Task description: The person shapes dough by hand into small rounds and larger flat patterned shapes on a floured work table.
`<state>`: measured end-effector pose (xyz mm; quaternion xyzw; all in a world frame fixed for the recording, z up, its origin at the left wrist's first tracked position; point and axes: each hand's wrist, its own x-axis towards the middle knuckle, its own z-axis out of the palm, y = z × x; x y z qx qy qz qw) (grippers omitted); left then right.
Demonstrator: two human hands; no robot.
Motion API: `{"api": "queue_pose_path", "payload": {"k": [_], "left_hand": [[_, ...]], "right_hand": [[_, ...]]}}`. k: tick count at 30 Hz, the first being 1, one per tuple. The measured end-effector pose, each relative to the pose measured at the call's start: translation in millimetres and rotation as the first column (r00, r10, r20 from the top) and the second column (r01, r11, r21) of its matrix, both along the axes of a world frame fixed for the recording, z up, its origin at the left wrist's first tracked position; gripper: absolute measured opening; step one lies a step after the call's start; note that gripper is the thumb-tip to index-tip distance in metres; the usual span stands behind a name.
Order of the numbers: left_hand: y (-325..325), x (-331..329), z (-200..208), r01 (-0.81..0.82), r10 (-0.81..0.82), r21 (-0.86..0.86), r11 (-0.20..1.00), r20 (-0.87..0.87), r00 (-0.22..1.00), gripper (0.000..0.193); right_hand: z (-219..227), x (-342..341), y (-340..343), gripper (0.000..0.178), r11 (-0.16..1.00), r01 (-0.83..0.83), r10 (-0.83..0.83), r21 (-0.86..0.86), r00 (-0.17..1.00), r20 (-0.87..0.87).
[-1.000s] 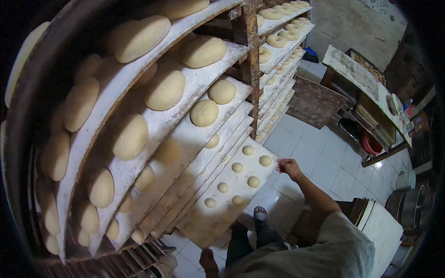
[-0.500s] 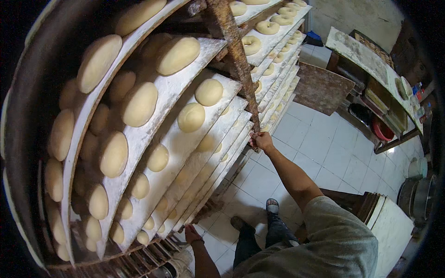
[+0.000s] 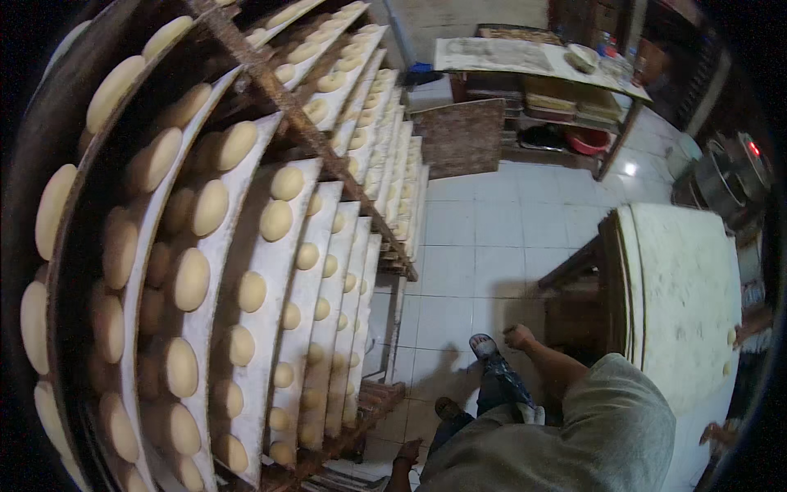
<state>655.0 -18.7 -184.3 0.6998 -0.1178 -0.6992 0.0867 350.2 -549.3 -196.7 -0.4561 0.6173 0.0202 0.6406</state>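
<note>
Head view: boards (image 3: pixel 250 410) hold dough rounds (image 3: pixel 275 220) (hands (image 3: pixel 518 336) free).

A tall wooden rack (image 3: pixel 311 131) fills the left side, standing on the pale tiled floor (image 3: pixel 484 246). Long floured boards (image 3: pixel 283 328) rest on its rails, one above another, each carrying a row of round, pale dough pieces (image 3: pixel 275 220). Right of the rack, across the tiles, stands a floured worktable (image 3: pixel 689 279). Beyond the rack, a second table (image 3: pixel 525 57) holds trays.
</note>
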Motion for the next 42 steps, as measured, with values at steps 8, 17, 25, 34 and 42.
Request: {"api": "queue_pose_path", "payload": {"k": [8, 17, 25, 34, 42], "left_hand": [[-95, 78, -20, 0.205, -0.189, 0.083, 0.975, -0.172, 0.967, 0.057], [-185, 58, 8, 0.571, -0.542, -0.271, 0.775, 0.179, 0.821, 0.04], [-107, -86, 49, 0.78, -0.829, -0.37, 0.505, 0.044, 0.557, 0.036], [24, -398, 162, 0.884, -0.968, -0.455, -0.104, -0.157, -0.194, 0.045], [185, -647, 242, 0.672, -0.932, -0.7, 0.244, -0.361, -0.037, 0.047]], "right_hand": [[90, -170, 436, 0.022, 0.982, 0.052, -0.14, -0.179, 0.838, -0.527], [230, -157, 710, 0.017, 0.101, 0.898, -0.982, -0.429, 0.16, 0.104], [175, -361, 1054, 0.045, -0.903, 0.076, -0.209, -0.423, -0.937, 0.278], [145, -448, 1093, 0.05, -0.683, 0.227, -0.318, -0.694, -0.948, 0.003], [251, -374, 886, 0.047, -0.794, 0.605, -0.565, -0.061, -0.697, 0.441]]}}
